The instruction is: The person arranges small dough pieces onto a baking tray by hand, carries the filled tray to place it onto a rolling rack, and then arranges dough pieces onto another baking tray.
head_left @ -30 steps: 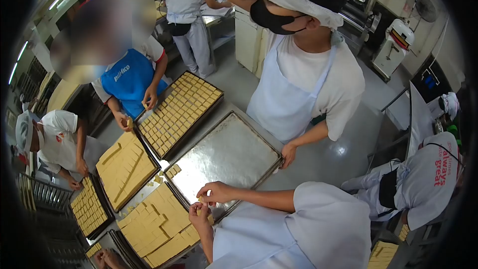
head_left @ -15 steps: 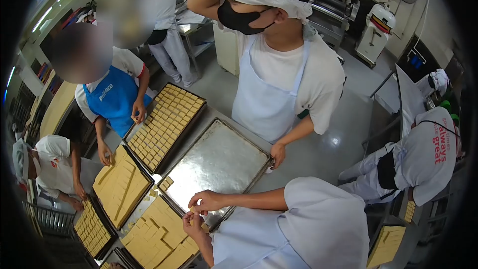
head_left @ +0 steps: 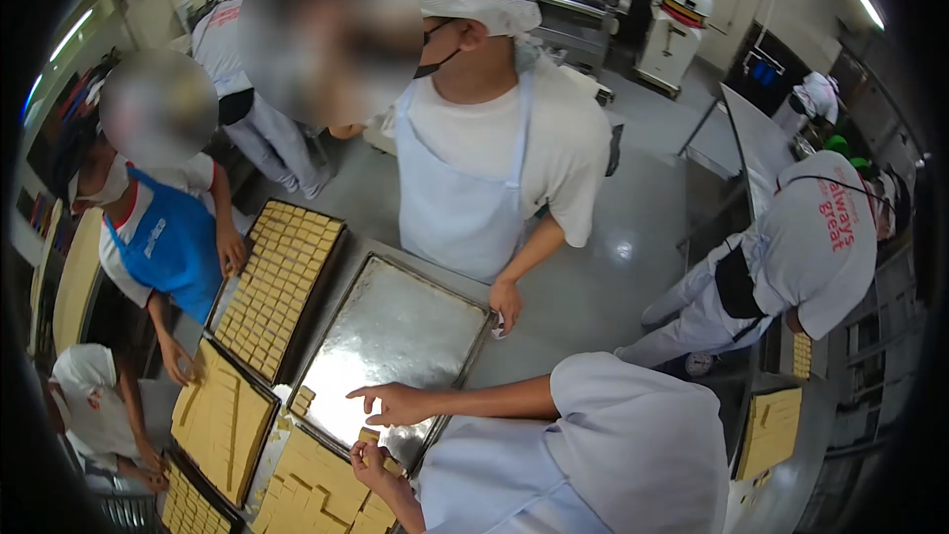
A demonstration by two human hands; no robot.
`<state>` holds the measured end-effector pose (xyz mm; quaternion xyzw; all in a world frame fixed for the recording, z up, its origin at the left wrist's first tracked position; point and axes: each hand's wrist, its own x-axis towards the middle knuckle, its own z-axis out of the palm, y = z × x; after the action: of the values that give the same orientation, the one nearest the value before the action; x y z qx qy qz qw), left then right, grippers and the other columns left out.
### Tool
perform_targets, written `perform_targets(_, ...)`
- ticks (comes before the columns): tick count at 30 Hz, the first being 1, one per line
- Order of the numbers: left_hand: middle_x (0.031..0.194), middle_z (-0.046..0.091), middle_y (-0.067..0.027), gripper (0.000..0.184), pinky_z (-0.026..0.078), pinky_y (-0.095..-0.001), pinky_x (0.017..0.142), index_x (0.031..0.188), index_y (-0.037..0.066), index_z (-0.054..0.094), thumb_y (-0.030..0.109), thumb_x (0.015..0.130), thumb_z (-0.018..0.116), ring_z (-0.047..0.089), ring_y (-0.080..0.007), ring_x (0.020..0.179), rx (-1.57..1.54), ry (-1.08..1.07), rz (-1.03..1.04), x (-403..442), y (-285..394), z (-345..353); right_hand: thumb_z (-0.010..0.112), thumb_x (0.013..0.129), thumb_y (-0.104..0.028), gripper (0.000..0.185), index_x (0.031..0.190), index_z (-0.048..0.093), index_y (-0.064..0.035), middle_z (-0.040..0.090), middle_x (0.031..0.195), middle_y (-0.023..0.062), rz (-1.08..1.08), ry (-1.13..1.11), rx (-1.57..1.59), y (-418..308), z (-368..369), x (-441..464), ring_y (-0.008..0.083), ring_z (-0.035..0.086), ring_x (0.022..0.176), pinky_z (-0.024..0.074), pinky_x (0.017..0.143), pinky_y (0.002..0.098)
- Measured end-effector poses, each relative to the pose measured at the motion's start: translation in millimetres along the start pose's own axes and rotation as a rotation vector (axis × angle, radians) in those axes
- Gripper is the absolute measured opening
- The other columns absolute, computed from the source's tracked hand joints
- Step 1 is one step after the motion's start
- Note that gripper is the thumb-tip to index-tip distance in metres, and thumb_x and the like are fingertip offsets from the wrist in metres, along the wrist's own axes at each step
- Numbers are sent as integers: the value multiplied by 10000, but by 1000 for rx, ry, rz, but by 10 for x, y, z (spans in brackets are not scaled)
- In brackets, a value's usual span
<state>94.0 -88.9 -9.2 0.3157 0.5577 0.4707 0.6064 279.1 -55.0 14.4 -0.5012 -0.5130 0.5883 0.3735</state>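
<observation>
My left hand (head_left: 374,467) is closed on a small piece of yellow dough (head_left: 369,435), gripped between fingers and thumb over the near edge of a bare metal tray (head_left: 395,321). Just above it, my right hand (head_left: 397,403) hovers over the tray with its index finger stretched out and the fingers apart, holding nothing. A few small dough pieces (head_left: 303,400) lie in the tray's left corner. Below my left hand spreads a sheet of cut yellow dough (head_left: 311,485), its blocks partly separated.
A tray of dough squares in rows (head_left: 280,287) and a scored dough slab (head_left: 222,420) lie to the left, with co-workers' hands at them. Across the table, a person in a light apron (head_left: 465,178) has a hand by the tray's corner. Another co-worker (head_left: 811,247) bends at the right.
My hands have parted: the right has come away from the dough piece, which stays in my left. The view has shifted, and the co-worker opposite has lowered a raised arm.
</observation>
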Motion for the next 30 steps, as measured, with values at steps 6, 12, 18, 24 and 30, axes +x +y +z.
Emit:
perform_targets(6,725,522,11,197,392,-199,391,1014,87,539,94,877,679,479,-65,571,47,-120,-36,236,16,173,645,925,-159,213,1094,666,-31,672,822,41,-111,509,83,279,-742,-341,99,629,635,518,573,255)
perform_targets(12,751,526,16,189,387,-204,385,1000,93,553,92,874,694,492,-65,573,4,-194,-61,278,62,385,662,945,-286,290,841,636,-16,623,677,25,9,707,46,385,-1234,-822,71,552,585,461,518,268)
perform_targets(18,771,522,5,171,387,-205,400,982,98,543,113,888,684,497,-71,578,31,-286,-126,261,-84,493,655,954,-353,347,916,608,-11,585,677,16,140,709,-76,376,-1072,-974,66,533,579,432,513,273)
perform_targets(24,792,545,6,159,414,-193,503,928,86,559,62,868,704,523,-71,603,83,-425,-164,66,113,754,665,941,-290,476,1330,516,-61,656,879,59,38,381,-141,350,-722,-873,122,639,728,515,663,289)
perform_targets(30,757,584,-12,161,408,-206,549,946,46,589,61,859,724,517,-77,610,102,-448,-156,91,-115,747,615,974,-194,421,1354,512,-47,601,979,80,121,196,97,363,-434,-796,145,663,726,566,643,274)
